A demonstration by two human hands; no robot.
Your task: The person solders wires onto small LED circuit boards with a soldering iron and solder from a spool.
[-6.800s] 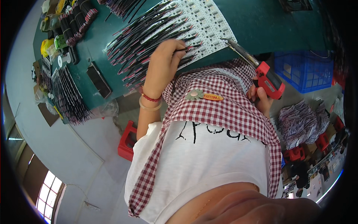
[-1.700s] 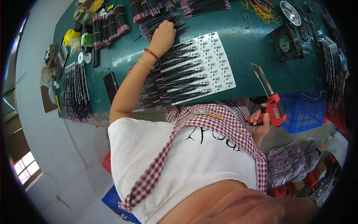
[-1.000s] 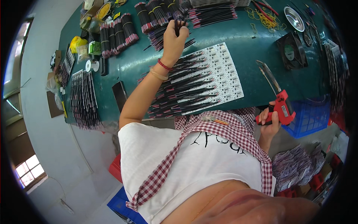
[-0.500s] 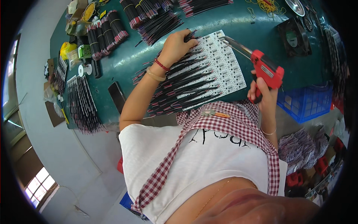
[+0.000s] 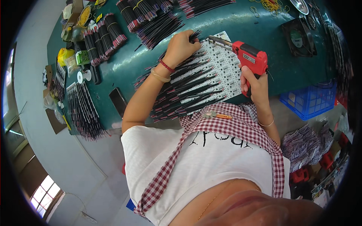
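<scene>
A white circuit board panel lies on the bench before me. Rows of black wires with reddish ends stick out over its left part. My left hand is closed around several black wires at the panel's far left corner. In my right hand is a red and black soldering gun, gripped by its handle over the panel's right side. Its metal tip points left and reaches close to the wires at my left fingers; whether it touches them I cannot tell.
Bundled black wires and loose wire piles lie at the back left. A phone rests left of my forearm, near a wired board. On the right are a black fan and, lower down, a blue crate.
My right hand has carried the soldering gun left, so its tip is now nearer my left fingers. My left hand still grips the wires at about the same place.
</scene>
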